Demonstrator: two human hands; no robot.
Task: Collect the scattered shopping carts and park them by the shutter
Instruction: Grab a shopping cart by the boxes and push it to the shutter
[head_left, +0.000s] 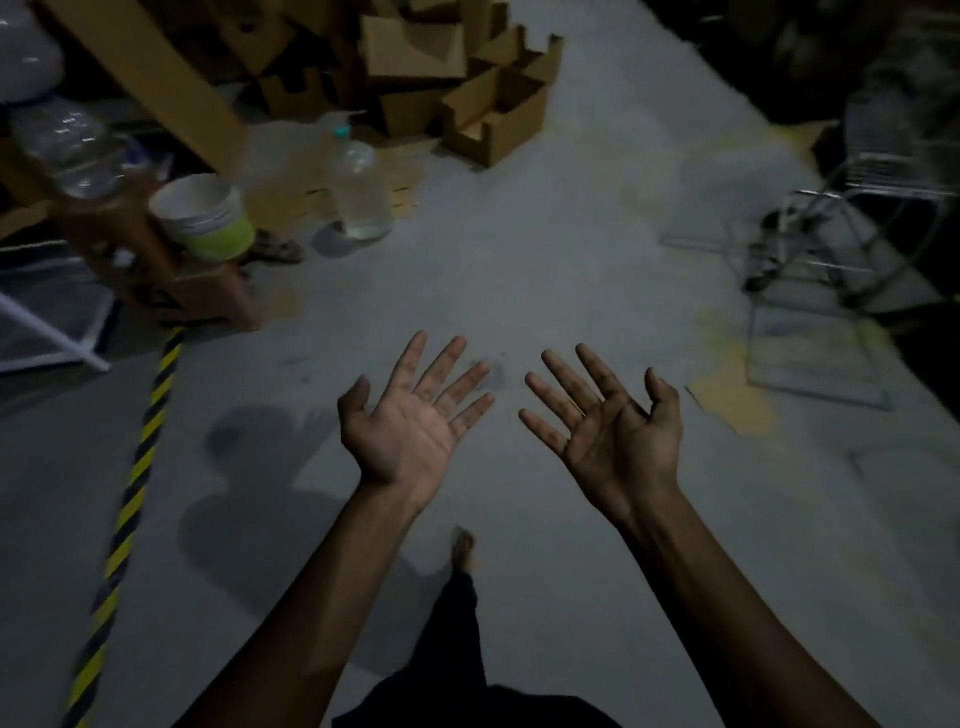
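Observation:
My left hand (415, 415) and my right hand (608, 421) are held out palms up over the grey floor, fingers spread, holding nothing. A blurred metal wire shopping cart (831, 244) stands at the right edge of the view, well beyond my right hand; only part of its frame shows. No shutter is visible. My bare foot (462, 548) steps forward between my arms.
A pile of cardboard boxes (467, 88) lies at the far centre. A large water bottle (361, 189) stands on the floor. At the left, a paper cup (208, 215) and another bottle (67, 145) sit on a wooden stand. A yellow-black striped strip (135, 483) runs along the floor's left side.

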